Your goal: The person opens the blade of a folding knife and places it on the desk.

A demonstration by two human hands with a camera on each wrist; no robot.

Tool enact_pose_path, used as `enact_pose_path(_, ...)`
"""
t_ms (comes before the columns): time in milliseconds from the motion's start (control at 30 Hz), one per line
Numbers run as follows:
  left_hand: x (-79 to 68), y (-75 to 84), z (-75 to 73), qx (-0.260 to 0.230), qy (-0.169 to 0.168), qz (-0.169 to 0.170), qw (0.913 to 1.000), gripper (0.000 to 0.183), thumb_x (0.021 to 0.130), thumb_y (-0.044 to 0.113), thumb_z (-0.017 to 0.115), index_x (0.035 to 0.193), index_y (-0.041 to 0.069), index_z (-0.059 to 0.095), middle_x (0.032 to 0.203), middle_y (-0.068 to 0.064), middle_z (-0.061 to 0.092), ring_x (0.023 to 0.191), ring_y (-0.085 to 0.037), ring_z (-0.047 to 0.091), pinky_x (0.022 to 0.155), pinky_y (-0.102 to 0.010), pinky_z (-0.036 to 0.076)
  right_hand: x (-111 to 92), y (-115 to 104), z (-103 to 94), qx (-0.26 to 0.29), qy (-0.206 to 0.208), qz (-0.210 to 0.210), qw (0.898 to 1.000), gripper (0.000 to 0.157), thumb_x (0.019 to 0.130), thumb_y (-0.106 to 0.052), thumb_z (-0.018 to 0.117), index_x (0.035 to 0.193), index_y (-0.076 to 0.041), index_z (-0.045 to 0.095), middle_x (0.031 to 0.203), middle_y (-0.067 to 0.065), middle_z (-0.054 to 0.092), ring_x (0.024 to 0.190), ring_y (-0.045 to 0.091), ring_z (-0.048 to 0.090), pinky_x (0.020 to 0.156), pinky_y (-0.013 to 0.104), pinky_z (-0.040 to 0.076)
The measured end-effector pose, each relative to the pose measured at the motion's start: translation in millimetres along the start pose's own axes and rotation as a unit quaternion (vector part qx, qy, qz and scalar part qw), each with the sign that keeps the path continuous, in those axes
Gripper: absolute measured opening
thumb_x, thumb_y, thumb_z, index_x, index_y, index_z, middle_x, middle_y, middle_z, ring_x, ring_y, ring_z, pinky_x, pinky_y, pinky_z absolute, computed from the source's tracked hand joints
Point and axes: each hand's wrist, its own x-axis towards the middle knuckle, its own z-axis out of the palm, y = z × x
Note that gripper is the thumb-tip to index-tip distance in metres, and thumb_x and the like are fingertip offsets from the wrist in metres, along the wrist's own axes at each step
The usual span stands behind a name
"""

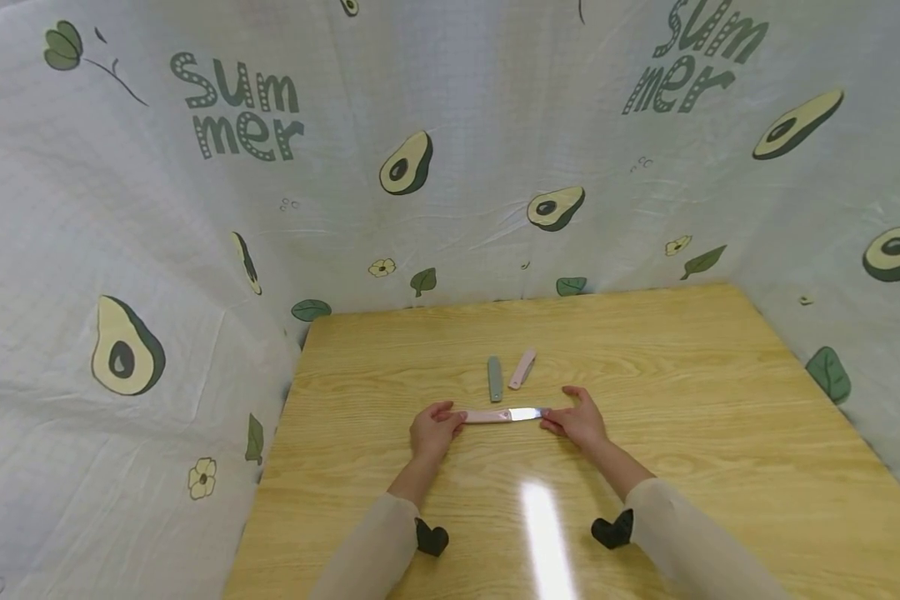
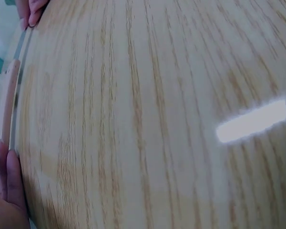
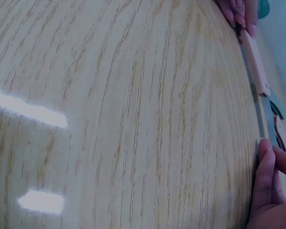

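A folding knife with a pink handle (image 1: 487, 416) and a shiny blade (image 1: 526, 413) lies unfolded in a straight line, low over the table. My left hand (image 1: 432, 431) pinches the handle's end between thumb and fingers. At the other end, my right hand (image 1: 579, 423) pinches the blade's tip, its index finger raised in the head view. The right wrist view has the pink handle (image 3: 255, 64) near the top right and the right hand (image 3: 271, 191) at the blade below. In the left wrist view the left hand (image 2: 9, 186) holds the handle (image 2: 7, 102) at the left edge.
Just beyond the knife lie a folded green knife (image 1: 495, 379) and a folded pink knife (image 1: 522, 369), side by side. The wooden table (image 1: 682, 375) is bordered by white avocado-print cloth (image 1: 480, 100) at the back and both sides. Light reflects off the tabletop.
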Motion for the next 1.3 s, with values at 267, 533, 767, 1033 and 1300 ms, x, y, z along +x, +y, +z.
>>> enact_pose_path(267, 0.2, 1.6, 2.0, 0.009, 0.015, 0.001, 0.9999, 0.036, 0.081, 0.006, 0.077, 0.115, 0.0, 0.067, 0.09, -0.013, 0.071, 0.067, -0.01, 0.069, 0.065, -0.023, 0.06, 4.9, -2.2, 0.5, -0.009, 0.017, 0.019, 1.0, 0.079, 0.085, 0.003, 0.07, 0.147, -0.004, 0.022, 0.081, 0.012, 0.067, 0.063, 0.015, 0.071, 0.065, 0.023, 0.06)
enact_pose_path(533, 1.9, 2.1, 2.7, 0.015, 0.003, 0.015, 0.9998, 0.035, 0.08, 0.002, 0.077, 0.113, -0.003, 0.066, 0.085, -0.013, 0.07, 0.06, -0.007, 0.066, 0.06, -0.023, 0.059, 5.2, -0.5, -0.3, -0.056, 0.027, 0.011, 0.998, 0.077, 0.084, -0.002, 0.072, 0.144, -0.003, 0.025, 0.076, 0.009, 0.067, 0.056, 0.011, 0.068, 0.057, 0.019, 0.057)
enact_pose_path(767, 0.8, 4.0, 1.4, 0.034, 0.009, 0.019, 0.9992, 0.036, 0.08, 0.003, 0.077, 0.114, 0.0, 0.067, 0.083, -0.011, 0.069, 0.061, -0.01, 0.068, 0.059, -0.025, 0.06, 3.0, -2.4, -0.3, -0.075, 0.023, 0.004, 0.997, 0.074, 0.085, -0.002, 0.072, 0.143, -0.002, 0.026, 0.08, 0.01, 0.066, 0.06, 0.012, 0.07, 0.058, 0.02, 0.058)
enact_pose_path(1033, 2.4, 6.9, 1.5, 0.029, 0.007, 0.005, 0.9995, 0.035, 0.08, 0.004, 0.077, 0.113, 0.001, 0.067, 0.08, -0.009, 0.069, 0.059, -0.011, 0.068, 0.058, -0.026, 0.059, 1.4, -3.5, 0.3, -0.064, 0.021, 0.005, 0.998, 0.073, 0.085, 0.001, 0.07, 0.143, -0.002, 0.026, 0.08, 0.009, 0.064, 0.06, 0.012, 0.07, 0.06, 0.021, 0.058)
enact_pose_path(1300, 1.6, 8.1, 2.1, 0.031, 0.023, -0.006, 0.9992, 0.034, 0.08, 0.008, 0.078, 0.111, 0.002, 0.067, 0.08, -0.008, 0.067, 0.057, -0.01, 0.066, 0.056, -0.025, 0.059, 2.1, -3.4, 0.7, -0.074, 0.021, 0.003, 0.997, 0.072, 0.087, -0.002, 0.069, 0.144, -0.002, 0.026, 0.08, 0.008, 0.065, 0.06, 0.01, 0.068, 0.058, 0.019, 0.057)
